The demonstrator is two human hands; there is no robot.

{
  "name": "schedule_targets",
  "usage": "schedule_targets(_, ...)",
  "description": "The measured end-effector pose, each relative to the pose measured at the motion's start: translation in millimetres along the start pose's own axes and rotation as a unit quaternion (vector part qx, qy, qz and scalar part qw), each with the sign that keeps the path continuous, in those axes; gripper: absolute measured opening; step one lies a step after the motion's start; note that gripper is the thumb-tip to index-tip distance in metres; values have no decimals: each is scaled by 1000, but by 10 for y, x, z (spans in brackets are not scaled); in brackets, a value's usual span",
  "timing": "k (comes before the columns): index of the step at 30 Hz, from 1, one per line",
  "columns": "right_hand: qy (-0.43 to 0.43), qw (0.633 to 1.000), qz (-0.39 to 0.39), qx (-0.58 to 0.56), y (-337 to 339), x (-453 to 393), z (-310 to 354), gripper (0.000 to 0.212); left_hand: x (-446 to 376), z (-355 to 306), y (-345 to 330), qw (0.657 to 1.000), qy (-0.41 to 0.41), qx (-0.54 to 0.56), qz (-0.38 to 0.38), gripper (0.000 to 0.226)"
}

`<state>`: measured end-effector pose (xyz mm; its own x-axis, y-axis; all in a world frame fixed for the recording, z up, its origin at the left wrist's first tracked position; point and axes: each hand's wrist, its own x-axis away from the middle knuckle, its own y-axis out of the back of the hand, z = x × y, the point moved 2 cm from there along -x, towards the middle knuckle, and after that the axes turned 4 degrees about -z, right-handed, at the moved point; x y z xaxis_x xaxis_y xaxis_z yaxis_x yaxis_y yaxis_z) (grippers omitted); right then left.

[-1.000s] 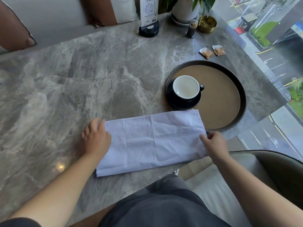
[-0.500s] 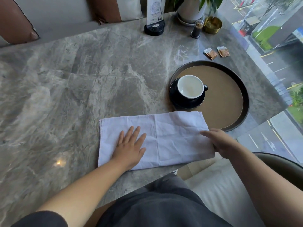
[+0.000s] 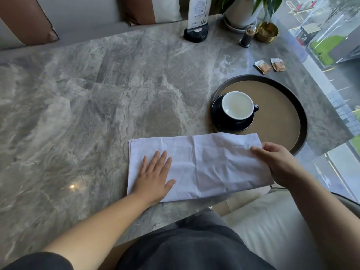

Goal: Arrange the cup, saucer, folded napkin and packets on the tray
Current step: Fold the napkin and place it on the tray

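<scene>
Right hand (image 3: 280,162) pinches the napkin's (image 3: 196,164) tray-side end; left hand (image 3: 155,176) lies flat, fingers spread, on its far end. We judge the long axis points toward the tray (image 3: 300,117).

A grey marble bench (image 3: 97,94) beside a large window (image 3: 335,45) — daylight glares off it — with brown-and-cream cushions (image 3: 25,20) behind.

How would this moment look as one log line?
napkin: half-folded, on table | left hand: flat on it | right hand: gripping right edge | packets: off tray
</scene>
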<state>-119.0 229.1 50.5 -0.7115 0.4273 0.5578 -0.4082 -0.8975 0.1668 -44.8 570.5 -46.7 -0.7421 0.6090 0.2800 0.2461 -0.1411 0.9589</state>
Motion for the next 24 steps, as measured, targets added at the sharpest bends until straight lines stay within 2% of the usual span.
schedule_targets(3,53,998,28,11,-220,142,259,16,207,75,7,1000,26,2,-17,76)
schedule_targets(5,72,995,70,10,-433,224,402,14,316,119,-52,999,41,12,-2,78)
schedule_targets(9,91,983,161,-5,-950,324,611,24,368,151,-173,997,75,13,17,81)
schedule_targets(13,101,977,188,24,-1508,321,627,29,428,185,-109,996,79,41,0,80)
schedule_targets(16,120,970,196,83,-1944,321,568,34,620,288,-67,994,82,59,-28,72)
schedule_targets(18,146,959,192,147,-2224,297,483,30,788,398,-80,993,96,64,-29,68)
schedule_targets(24,233,895,184,334,-2953,185,98,38,1179,640,-157,987,128,85,-56,61)
